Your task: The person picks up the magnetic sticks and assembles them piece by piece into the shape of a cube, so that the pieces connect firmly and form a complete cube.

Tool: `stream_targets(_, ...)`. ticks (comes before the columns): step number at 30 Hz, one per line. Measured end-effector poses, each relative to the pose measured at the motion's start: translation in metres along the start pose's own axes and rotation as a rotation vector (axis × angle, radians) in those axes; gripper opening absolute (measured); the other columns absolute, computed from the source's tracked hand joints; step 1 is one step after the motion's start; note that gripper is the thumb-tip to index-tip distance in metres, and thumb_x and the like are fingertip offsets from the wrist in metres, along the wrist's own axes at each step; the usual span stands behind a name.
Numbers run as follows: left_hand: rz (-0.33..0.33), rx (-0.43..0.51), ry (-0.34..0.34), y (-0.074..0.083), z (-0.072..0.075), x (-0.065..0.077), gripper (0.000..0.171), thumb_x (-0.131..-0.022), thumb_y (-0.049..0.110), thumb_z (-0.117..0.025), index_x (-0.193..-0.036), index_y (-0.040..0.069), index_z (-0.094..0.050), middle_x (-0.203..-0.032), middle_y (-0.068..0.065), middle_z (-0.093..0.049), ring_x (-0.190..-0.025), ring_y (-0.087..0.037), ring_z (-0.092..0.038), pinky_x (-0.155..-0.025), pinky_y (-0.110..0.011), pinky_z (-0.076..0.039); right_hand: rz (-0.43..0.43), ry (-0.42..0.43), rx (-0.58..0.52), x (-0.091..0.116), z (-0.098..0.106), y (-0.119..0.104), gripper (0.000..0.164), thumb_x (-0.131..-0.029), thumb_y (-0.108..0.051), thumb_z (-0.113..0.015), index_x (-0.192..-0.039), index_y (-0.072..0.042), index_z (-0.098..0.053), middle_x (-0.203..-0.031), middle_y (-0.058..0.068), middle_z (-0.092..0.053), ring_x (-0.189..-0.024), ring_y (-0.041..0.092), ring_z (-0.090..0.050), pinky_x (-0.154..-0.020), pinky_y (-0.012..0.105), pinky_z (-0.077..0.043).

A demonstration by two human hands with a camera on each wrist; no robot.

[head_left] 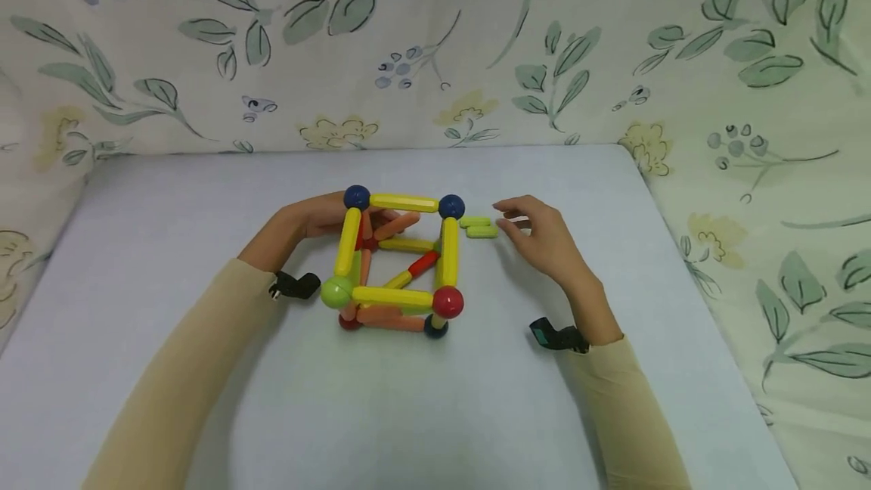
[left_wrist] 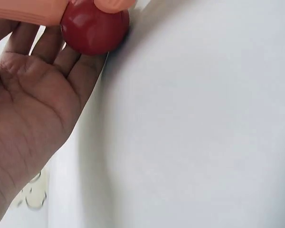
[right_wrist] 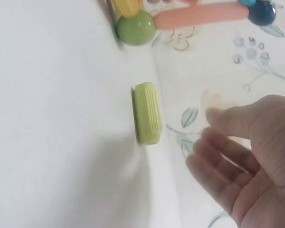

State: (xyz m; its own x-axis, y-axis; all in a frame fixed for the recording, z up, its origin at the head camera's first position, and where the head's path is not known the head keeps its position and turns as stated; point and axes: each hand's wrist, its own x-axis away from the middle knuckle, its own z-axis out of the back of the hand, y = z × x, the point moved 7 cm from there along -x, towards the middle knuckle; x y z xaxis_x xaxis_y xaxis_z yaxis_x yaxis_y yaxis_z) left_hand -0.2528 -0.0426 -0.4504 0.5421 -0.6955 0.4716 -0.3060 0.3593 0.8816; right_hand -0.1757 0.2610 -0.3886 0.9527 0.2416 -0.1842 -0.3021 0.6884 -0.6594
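A cube-shaped frame of magnetic building sticks and balls [head_left: 403,296] stands on the table, with yellow sticks along its top. Behind its far left side is my left hand [head_left: 323,214]. In the left wrist view, its fingers extend behind a red ball [left_wrist: 95,28] and an orange stick [left_wrist: 28,13], partly hidden by them. My right hand [head_left: 544,237] hovers right of the frame, fingers loosely bent and holding nothing. Just left of its fingertips lie two light green sticks [head_left: 481,232], side by side. The right wrist view shows a green stick [right_wrist: 148,114] apart from that hand.
The frame's top corners carry two blue balls [head_left: 452,206], a light green ball [head_left: 336,292] and a red ball [head_left: 447,302]. A red-and-yellow diagonal [head_left: 423,264] crosses inside. The white table [head_left: 476,414] meets a floral cloth [head_left: 435,112] at the back and right.
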Motion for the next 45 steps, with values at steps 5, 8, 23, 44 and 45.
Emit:
stream_targets(5, -0.046, 0.019, 0.061, -0.010, -0.002, 0.020, 0.046, -0.112, 0.040, -0.046, -0.135, 0.011, -0.073, -0.139, -0.014, -0.064, -0.129, -0.032, -0.058, -0.110, -0.042, -0.043, -0.063, -0.112, 0.155, -0.007, -0.017, 0.001, 0.021, -0.101, -0.011, -0.072, -0.122, -0.006, -0.076, -0.119, 0.011, -0.073, -0.111, 0.030, -0.066, -0.098, 0.048, -0.058)
stream_targets(8, -0.072, 0.036, 0.070, -0.013, -0.005, 0.028, 0.068, -0.111, 0.060, -0.032, -0.141, 0.010, -0.068, -0.144, -0.014, -0.064, -0.135, -0.032, -0.057, -0.116, -0.047, -0.039, -0.074, -0.148, 0.216, -0.008, -0.024, -0.002, 0.021, -0.099, -0.010, -0.074, -0.119, -0.007, -0.078, -0.116, 0.010, -0.072, -0.112, 0.030, -0.064, -0.100, 0.048, -0.056)
stream_targets(23, -0.228, 0.131, -0.143, -0.008, -0.001, 0.009, 0.031, -0.110, 0.011, -0.050, -0.125, 0.012, -0.077, -0.124, -0.009, -0.076, -0.121, -0.029, -0.068, -0.105, -0.037, -0.055, -0.005, -0.143, 0.185, -0.009, -0.044, -0.013, 0.035, -0.098, -0.014, -0.077, -0.131, -0.007, -0.070, -0.121, 0.011, -0.073, -0.109, 0.027, -0.066, -0.097, 0.045, -0.059)
stream_targets(44, -0.199, 0.138, -0.110, -0.012, -0.010, -0.001, 0.021, -0.105, 0.017, -0.066, -0.108, 0.000, -0.078, -0.097, -0.013, -0.077, -0.091, -0.023, -0.068, -0.087, -0.031, -0.058, 0.109, -0.463, -0.796, -0.089, -0.081, -0.041, 0.020, -0.100, -0.001, -0.069, -0.119, -0.007, -0.070, -0.118, 0.007, -0.077, -0.090, 0.025, -0.078, -0.085, 0.036, -0.065)
stream_targets(45, -0.210, 0.138, -0.110, -0.011, -0.009, -0.001, 0.022, -0.105, 0.018, -0.066, -0.108, 0.000, -0.078, -0.096, -0.014, -0.076, -0.090, -0.023, -0.067, -0.086, -0.031, -0.057, 0.120, -0.479, -0.788, -0.091, -0.079, -0.044, 0.020, -0.099, -0.001, -0.069, -0.118, -0.008, -0.071, -0.117, 0.008, -0.078, -0.087, 0.027, -0.078, -0.083, 0.037, -0.065)
